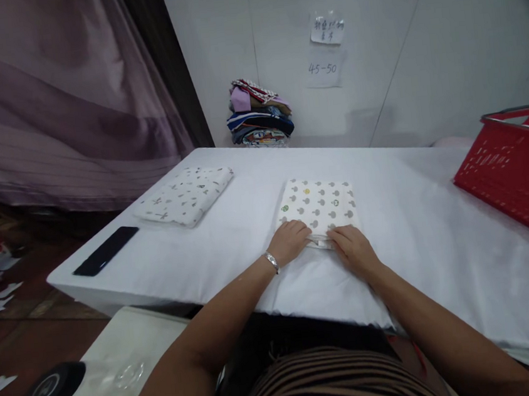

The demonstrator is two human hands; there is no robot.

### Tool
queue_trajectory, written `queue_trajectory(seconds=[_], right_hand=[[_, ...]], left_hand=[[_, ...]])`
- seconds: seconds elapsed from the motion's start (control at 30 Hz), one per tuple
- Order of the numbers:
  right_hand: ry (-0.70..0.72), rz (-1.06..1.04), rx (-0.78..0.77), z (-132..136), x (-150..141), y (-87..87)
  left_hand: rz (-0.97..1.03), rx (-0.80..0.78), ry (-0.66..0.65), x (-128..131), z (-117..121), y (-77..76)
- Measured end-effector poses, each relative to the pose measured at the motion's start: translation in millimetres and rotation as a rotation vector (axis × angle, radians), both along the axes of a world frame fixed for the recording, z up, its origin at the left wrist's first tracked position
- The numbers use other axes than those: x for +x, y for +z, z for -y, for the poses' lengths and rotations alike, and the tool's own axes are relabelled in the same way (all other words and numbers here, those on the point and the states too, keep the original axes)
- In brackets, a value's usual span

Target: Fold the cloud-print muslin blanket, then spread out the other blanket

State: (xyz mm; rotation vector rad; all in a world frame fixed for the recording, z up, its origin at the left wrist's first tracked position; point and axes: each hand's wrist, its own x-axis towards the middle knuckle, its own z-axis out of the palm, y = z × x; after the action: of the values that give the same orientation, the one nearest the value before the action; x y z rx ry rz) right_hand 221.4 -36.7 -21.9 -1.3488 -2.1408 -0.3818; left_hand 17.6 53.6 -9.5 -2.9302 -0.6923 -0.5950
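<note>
White printed cloth (319, 201), neat folded rectangle; 2 bare hands (290, 240) (353, 248) at layered edge.

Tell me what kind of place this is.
Probably a textile workroom: two folded printed cloths lie on a white-covered table, a fabric stack stands by the wall, and a handwritten "45-50" note hangs there.

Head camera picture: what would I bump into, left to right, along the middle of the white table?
Flat black rectangle → folded cloth with scattered grey marks → folded cloth with rows of grey prints, left hand and right hand at its near edge → red basket.
</note>
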Motion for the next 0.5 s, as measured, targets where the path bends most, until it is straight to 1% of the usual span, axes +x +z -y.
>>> queue_trajectory(seconds=[0.17, 0.5], right_hand=[[0.010, 0.011, -0.001, 2, 1, -1.8], [0.035, -0.034, 0.015, 0, 1, -2.8]], left_hand=[[0.006, -0.026, -0.056, -4, 0, 0.3], [0.047, -0.090, -0.006, 6, 3, 1.8]])
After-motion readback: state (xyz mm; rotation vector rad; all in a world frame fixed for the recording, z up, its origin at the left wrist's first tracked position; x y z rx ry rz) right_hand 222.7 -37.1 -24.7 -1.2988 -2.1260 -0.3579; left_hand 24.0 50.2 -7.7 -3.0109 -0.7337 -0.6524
